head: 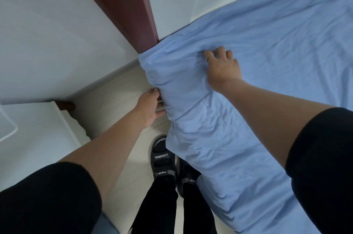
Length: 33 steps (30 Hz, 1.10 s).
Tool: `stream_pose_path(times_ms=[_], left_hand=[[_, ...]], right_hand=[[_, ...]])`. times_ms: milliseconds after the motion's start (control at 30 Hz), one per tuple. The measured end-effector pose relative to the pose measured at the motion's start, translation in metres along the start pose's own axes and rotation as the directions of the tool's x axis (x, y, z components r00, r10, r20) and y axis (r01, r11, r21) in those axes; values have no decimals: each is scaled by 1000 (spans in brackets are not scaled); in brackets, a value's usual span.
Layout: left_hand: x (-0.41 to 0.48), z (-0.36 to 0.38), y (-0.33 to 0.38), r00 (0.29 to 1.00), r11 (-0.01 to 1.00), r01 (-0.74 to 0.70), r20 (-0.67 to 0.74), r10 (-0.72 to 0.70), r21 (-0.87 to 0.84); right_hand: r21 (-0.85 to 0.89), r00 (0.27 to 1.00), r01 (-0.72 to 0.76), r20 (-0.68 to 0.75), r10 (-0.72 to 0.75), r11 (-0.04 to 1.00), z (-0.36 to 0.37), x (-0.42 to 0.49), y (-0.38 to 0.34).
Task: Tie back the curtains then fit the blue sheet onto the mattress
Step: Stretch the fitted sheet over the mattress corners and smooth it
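Black sleeves [321, 157], black trousers [158, 207], lettered sandals [161, 157]

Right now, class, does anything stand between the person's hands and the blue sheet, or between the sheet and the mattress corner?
Nothing visible does. The right hand grips the blue sheet on top near the corner; the left hand touches it at the corner's side, fingertips hidden by fabric. The sheet already covers that corner.

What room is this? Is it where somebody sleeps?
Most likely a bedroom. A wide blue sheet lies spread and wraps down over a thick corner. The right hand bunches it there, the left hand reaches under its edge, and a white wall stands close by.
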<state>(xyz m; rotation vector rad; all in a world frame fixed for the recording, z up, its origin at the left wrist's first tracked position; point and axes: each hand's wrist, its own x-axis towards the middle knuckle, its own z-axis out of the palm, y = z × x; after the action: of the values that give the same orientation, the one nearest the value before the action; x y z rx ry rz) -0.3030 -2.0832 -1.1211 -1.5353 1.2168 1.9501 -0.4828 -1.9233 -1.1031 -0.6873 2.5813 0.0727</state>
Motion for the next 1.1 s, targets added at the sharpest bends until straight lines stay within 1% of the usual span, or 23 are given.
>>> stream_pose_path(times_ms=[33, 67, 100, 167, 233, 267, 333, 367, 400, 433, 467, 500, 533, 567, 633, 700, 733, 800, 833, 900, 933, 1033, 1100], left_hand=[[4, 6, 2, 998, 993, 37, -36, -41, -111], [8, 10, 3, 996, 987, 37, -79, -50, -154], [12, 10, 2, 992, 991, 15, -125, -31, -129], [17, 3, -2, 973, 998, -66, -220, 70, 25], [12, -7, -3, 925, 981, -159, -330, 188, 113], [7, -13, -2, 873, 967, -224, -417, 254, 120], [-6, -33, 1, 683, 925, -338, -631, 366, 171], [-14, -43, 1, 602, 915, -353, -701, 383, 196], [-20, -51, 1, 576, 912, -353, -719, 389, 211], [-23, -57, -1, 608, 917, -322, -691, 390, 234], [-24, -59, -3, 663, 918, -263, -635, 396, 299], [-20, -59, -6, 705, 896, -199, -577, 412, 397], [-17, -58, -6, 721, 853, -173, -527, 451, 493], [-10, -57, -5, 712, 789, -199, -468, 524, 581], [-2, -48, 2, 654, 592, -334, -272, 706, 733], [7, -33, 5, 614, 397, -450, -46, 788, 800], [8, -25, 5, 614, 363, -478, 8, 789, 800], [5, -10, 2, 610, 412, -520, -12, 792, 748], [5, -6, -3, 569, 405, -566, -15, 822, 718], [6, -3, -12, 436, 253, -597, 43, 899, 762], [7, -3, -15, 416, 188, -548, 70, 907, 815], [3, -1, -13, 473, 145, -315, 22, 881, 938], [0, 3, -9, 490, 60, -259, 78, 868, 964]], right_hand=[[15, 1000, -10, 5, 10, 1000, 2, -3, -1], [28, 1000, -19, 2, 19, 999, 4, -5, -2], [36, 1000, -25, -4, 25, 999, 4, -6, -3], [49, 999, -31, -12, 32, 998, 1, -5, -5], [52, 999, -45, 4, 45, 998, -4, -2, -5], [48, 999, -49, 11, 49, 998, -7, -1, -5], [35, 999, -44, 22, 44, 998, -14, 4, -5], [30, 999, -41, 30, 40, 999, -17, 6, -6], [26, 999, -38, 35, 37, 999, -20, 10, -8], [19, 999, -32, 36, 32, 999, -22, 12, -9], [9, 999, -23, 23, 23, 1000, -23, 15, -10], [-5, 1000, -8, -3, 8, 1000, -24, 17, -11], [-21, 999, 22, -41, -23, 1000, -25, 20, -11], [-35, 995, 64, -77, -66, 997, -26, 21, -11], [-50, 977, 172, -117, -177, 984, -24, 22, -11], [-54, 967, 233, -92, -237, 971, -18, 21, -8], [-44, 972, 225, -61, -227, 973, -14, 21, -7], [-27, 985, 170, -14, -170, 985, -9, 22, -6], [-42, 989, 148, -12, -148, 988, -8, 23, -6], [-88, 987, 146, -49, -151, 985, -10, 24, -9], [-103, 983, 162, -72, -170, 981, -13, 25, -10], [-84, 946, 247, -195, -259, 965, -21, 19, -7], [-98, 880, 322, -335, -336, 942, -30, 10, 4]])
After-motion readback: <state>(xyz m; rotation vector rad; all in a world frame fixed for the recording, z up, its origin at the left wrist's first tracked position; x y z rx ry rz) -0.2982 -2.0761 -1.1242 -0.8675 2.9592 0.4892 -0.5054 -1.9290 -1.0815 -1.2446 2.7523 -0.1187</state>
